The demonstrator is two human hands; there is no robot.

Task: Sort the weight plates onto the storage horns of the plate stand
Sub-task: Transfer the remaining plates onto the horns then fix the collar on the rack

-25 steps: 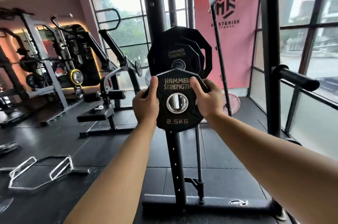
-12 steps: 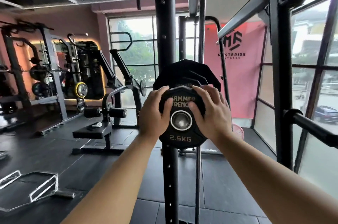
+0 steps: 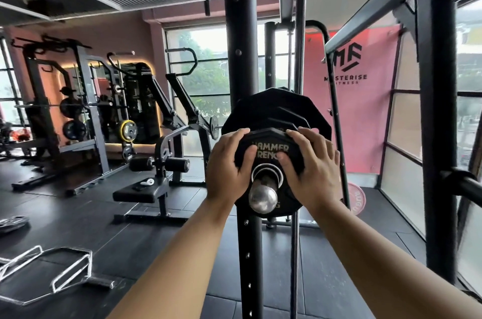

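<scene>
A small black 2.5 kg weight plate point(image 3: 270, 148) with "HAMMER STRENGTH" lettering sits on a storage horn of the plate stand. The horn's silver end point(image 3: 263, 197) pokes out through its centre hole. My left hand point(image 3: 228, 164) grips the plate's left edge, thumb on the face. My right hand point(image 3: 313, 164) grips the right edge, fingers over the rim. Behind it on the same horn hang larger black plates point(image 3: 276, 107). The stand's black upright point(image 3: 238, 58) runs through the middle of the view.
Another black horn point(image 3: 467, 184) juts out from the upright point(image 3: 438, 110) at the right. A pink plate point(image 3: 356, 198) leans behind the stand. On the floor at the left lie a hex bar point(image 3: 60, 269) and a plate point(image 3: 11, 223). A padded bench machine point(image 3: 146, 191) stands left of the stand.
Both hands have raised the 2.5 kg plate onto the horn and slid it back towards the larger plates. The horn's end now sticks out in front.
</scene>
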